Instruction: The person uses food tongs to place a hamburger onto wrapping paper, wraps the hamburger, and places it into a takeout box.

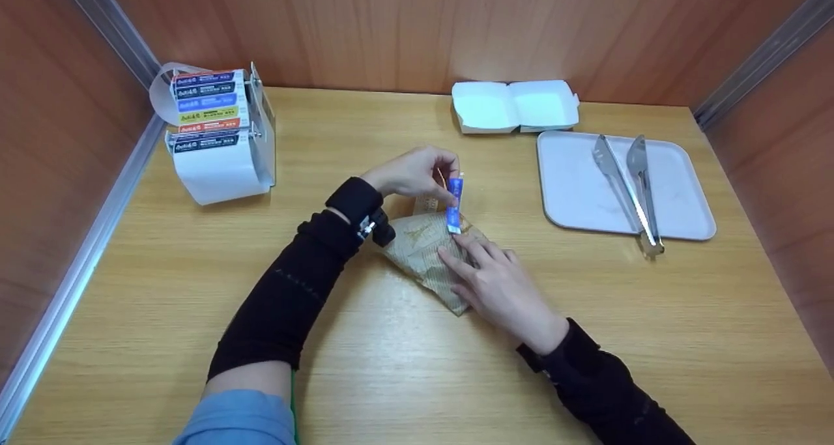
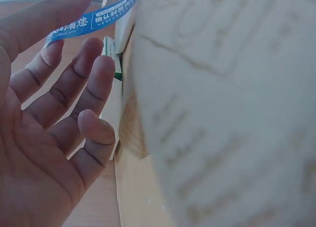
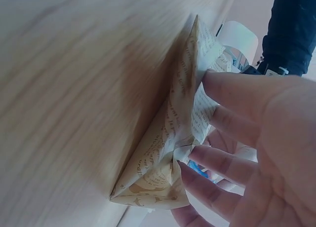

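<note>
A package wrapped in printed brown paper [image 1: 417,249] lies on the table in front of me, its corner pointing towards me. My left hand [image 1: 414,172] pinches one end of a blue sticker strip [image 1: 455,204] with white lettering between thumb and finger; the other fingers are loosely bent in the left wrist view. The strip's lower end lies over the paper near my right fingertips. My right hand [image 1: 511,292] rests on the package with its fingers spread and nearly straight, touching the folded paper [image 3: 163,153] in the right wrist view.
At the back left stands a label dispenser [image 1: 264,152] with several coloured rolls. An open white box [image 1: 485,106] sits at the back. Right of it, metal tongs [image 1: 625,184] lie on a white tray [image 1: 567,191], handles past its front edge. Wooden panels [image 1: 365,34] enclose the table.
</note>
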`<state>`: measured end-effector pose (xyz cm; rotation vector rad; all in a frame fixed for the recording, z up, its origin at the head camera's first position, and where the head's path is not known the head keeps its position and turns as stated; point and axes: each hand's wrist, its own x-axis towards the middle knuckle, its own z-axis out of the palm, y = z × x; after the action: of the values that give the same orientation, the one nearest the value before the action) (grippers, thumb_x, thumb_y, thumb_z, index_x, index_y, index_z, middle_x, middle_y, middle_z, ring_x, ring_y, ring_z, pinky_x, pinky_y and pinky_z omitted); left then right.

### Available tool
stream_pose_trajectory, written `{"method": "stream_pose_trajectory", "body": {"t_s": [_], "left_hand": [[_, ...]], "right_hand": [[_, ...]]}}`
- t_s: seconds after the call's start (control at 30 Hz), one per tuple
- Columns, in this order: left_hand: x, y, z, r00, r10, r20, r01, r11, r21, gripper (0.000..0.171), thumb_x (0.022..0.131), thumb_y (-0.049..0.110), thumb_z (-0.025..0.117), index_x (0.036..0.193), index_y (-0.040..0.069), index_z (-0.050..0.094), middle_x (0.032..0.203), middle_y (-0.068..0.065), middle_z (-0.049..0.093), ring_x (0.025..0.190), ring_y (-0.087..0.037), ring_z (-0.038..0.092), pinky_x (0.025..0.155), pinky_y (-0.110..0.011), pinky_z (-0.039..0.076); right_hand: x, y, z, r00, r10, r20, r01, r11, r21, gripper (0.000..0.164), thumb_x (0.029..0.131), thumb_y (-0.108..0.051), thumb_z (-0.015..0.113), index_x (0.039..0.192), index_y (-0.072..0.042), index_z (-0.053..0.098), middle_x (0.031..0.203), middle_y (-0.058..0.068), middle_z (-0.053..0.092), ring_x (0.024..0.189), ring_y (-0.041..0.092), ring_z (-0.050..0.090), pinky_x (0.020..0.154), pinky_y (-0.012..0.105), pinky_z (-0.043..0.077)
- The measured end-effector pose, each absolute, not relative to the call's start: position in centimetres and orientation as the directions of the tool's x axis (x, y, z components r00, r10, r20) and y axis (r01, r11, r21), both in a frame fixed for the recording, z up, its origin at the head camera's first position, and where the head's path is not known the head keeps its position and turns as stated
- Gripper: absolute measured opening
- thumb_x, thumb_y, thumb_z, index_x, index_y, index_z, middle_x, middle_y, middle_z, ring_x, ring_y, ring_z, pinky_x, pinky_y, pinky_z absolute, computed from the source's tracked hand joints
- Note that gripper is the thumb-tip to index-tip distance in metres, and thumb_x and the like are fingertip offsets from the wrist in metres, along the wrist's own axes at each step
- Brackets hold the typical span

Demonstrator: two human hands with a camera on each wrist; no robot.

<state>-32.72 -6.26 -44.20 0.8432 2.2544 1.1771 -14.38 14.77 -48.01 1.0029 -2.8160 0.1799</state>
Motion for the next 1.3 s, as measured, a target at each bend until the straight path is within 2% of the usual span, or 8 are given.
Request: {"method": "stream_pose_trajectory", "body": {"t_s": [0.37, 0.6, 0.67, 0.8, 0.9, 1.07, 1.2, 1.3], "left_hand": [[-32.4, -5.6, -45.0, -0.716, 0.687, -0.124, 0.383, 0.535, 0.753, 0.036, 0.083, 0.008, 0.092, 0.096, 0.011, 0.059, 0.096, -0.002, 0.065, 0.091, -0.017, 0.063, 0.078, -0.025, 0.050], [-32.4, -5.4, -45.2, -0.718, 0.688, -0.105, 0.421, 0.550, 0.721, 0.038, 0.082, 0.010, 0.093, 0.097, 0.010, 0.058, 0.096, -0.001, 0.065, 0.090, -0.016, 0.063, 0.077, -0.024, 0.050], [-32.5, -5.4, -45.2, -0.715, 0.691, -0.105, 0.431, 0.555, 0.712, 0.038, 0.082, 0.010, 0.093, 0.098, 0.010, 0.058, 0.097, -0.002, 0.066, 0.091, -0.016, 0.063, 0.078, -0.024, 0.050], [-32.5, -5.4, -45.1, -0.714, 0.692, -0.108, 0.441, 0.565, 0.697, 0.037, 0.083, 0.011, 0.092, 0.100, 0.009, 0.059, 0.100, -0.004, 0.067, 0.093, -0.018, 0.064, 0.079, -0.025, 0.051], [-32.5, -5.4, -45.1, -0.715, 0.691, -0.107, 0.445, 0.568, 0.692, 0.038, 0.083, 0.012, 0.092, 0.102, 0.008, 0.060, 0.101, -0.005, 0.068, 0.093, -0.018, 0.065, 0.079, -0.026, 0.051], [-32.5, -5.3, -45.3, -0.726, 0.681, -0.098, 0.459, 0.587, 0.667, 0.032, 0.089, 0.017, 0.089, 0.102, 0.007, 0.061, 0.096, -0.003, 0.066, 0.088, -0.016, 0.060, 0.076, -0.025, 0.047], [-32.5, -5.1, -45.6, -0.751, 0.653, -0.097, 0.455, 0.619, 0.641, 0.020, 0.100, 0.019, 0.078, 0.098, 0.008, 0.062, 0.089, -0.001, 0.060, 0.084, -0.017, 0.054, 0.073, -0.026, 0.041], [-32.6, -5.0, -45.9, -0.773, 0.626, -0.100, 0.454, 0.657, 0.602, 0.019, 0.102, 0.021, 0.076, 0.092, 0.010, 0.064, 0.086, 0.000, 0.058, 0.083, -0.018, 0.052, 0.073, -0.028, 0.039]], "right_hand": [[-14.5, 14.7, -48.4, -0.749, -0.630, 0.205, -0.649, 0.760, -0.040, 0.058, 0.098, -0.036, 0.080, 0.151, -0.020, 0.063, 0.156, 0.019, 0.054, 0.132, 0.044, 0.061, 0.100, 0.056, 0.057], [-14.5, 14.7, -48.7, -0.734, -0.625, 0.265, -0.652, 0.758, -0.018, 0.056, 0.095, -0.036, 0.083, 0.146, -0.021, 0.068, 0.151, 0.025, 0.051, 0.120, 0.042, 0.060, 0.089, 0.051, 0.059], [-14.5, 14.7, -48.8, -0.736, -0.619, 0.274, -0.646, 0.763, -0.014, 0.055, 0.094, -0.036, 0.083, 0.145, -0.022, 0.069, 0.154, 0.026, 0.047, 0.123, 0.044, 0.057, 0.090, 0.052, 0.059], [-14.5, 14.7, -48.8, -0.742, -0.613, 0.272, -0.636, 0.771, 0.003, 0.053, 0.095, -0.038, 0.082, 0.144, -0.023, 0.070, 0.165, 0.027, 0.038, 0.142, 0.051, 0.049, 0.099, 0.059, 0.058], [-14.6, 14.7, -48.7, -0.740, -0.623, 0.254, -0.646, 0.763, -0.012, 0.053, 0.097, -0.037, 0.080, 0.146, -0.021, 0.068, 0.169, 0.023, 0.039, 0.152, 0.052, 0.042, 0.106, 0.063, 0.055], [-14.8, 14.9, -48.6, -0.728, -0.647, 0.226, -0.674, 0.736, -0.068, 0.054, 0.099, -0.031, 0.079, 0.149, -0.014, 0.065, 0.164, 0.020, 0.050, 0.152, 0.047, 0.046, 0.112, 0.062, 0.051], [-14.9, 14.9, -48.6, -0.721, -0.656, 0.223, -0.685, 0.723, -0.088, 0.055, 0.098, -0.029, 0.079, 0.149, -0.012, 0.065, 0.163, 0.021, 0.051, 0.151, 0.047, 0.048, 0.112, 0.062, 0.051], [-14.8, 14.9, -48.6, -0.723, -0.655, 0.219, -0.685, 0.722, -0.101, 0.055, 0.098, -0.028, 0.079, 0.149, -0.011, 0.065, 0.163, 0.021, 0.051, 0.151, 0.048, 0.048, 0.112, 0.063, 0.051]]}}
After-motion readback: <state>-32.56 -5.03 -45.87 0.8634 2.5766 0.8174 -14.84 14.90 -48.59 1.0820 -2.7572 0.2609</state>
